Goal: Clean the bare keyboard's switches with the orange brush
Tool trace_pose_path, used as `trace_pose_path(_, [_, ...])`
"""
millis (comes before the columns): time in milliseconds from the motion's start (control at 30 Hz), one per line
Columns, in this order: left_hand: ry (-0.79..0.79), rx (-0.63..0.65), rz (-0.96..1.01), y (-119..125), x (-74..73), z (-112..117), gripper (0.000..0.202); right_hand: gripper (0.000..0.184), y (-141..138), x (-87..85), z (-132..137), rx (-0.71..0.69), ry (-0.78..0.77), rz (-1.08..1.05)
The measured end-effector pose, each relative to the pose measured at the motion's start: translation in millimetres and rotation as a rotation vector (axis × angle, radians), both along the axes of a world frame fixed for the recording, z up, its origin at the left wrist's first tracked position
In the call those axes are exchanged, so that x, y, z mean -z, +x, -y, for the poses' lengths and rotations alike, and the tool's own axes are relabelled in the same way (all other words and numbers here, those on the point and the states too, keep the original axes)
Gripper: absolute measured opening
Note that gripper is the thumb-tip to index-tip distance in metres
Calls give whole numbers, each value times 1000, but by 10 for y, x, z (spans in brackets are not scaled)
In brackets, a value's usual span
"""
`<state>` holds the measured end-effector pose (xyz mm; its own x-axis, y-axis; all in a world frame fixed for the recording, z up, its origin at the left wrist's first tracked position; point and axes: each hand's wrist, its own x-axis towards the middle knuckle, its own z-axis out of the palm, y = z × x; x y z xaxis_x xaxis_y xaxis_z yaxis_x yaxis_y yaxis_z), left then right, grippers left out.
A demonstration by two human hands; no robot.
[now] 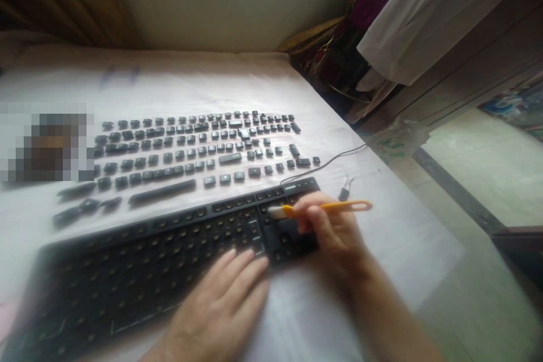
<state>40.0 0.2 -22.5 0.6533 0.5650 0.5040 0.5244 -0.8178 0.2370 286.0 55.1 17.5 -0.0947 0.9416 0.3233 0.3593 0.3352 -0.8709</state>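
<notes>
A black keyboard base (139,271) with its keycaps off lies across the near part of the white-covered surface. My right hand (331,229) grips a brush with an orange handle (348,206); its pale bristles (276,212) are over the base's right-hand section. My left hand (229,294) lies flat on the keyboard's front edge, fingers stretched out and holding nothing. Beyond the base, loose black keycaps (180,154) are laid out in several rows, with a long space bar (162,191) in the nearest one.
The keyboard's cable (326,159) runs right toward the surface's edge. Beside my right hand lies a small dark object with a clear part (344,189). A blurred-out patch (46,141) covers something at the left. Cloth (407,22) hangs at the right above a tiled floor (466,181).
</notes>
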Motion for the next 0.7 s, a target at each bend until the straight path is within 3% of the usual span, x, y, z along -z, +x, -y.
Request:
trace_pose_path(100, [0, 4, 6, -6, 8, 9, 29, 33, -17, -34, -13, -144, -17, 7])
trace_pose_path(167, [-1, 7, -7, -13, 11, 16, 27, 35, -14, -48, -27, -157, -42, 25])
trace_pose_path(500, [-5, 4, 17, -8, -10, -2, 29, 45, 250, -1, -72, 59, 42, 257])
trace_pose_path(700, [-20, 11, 4, -24, 2, 8, 31, 40, 308, -99, -5, 238, 234, 262])
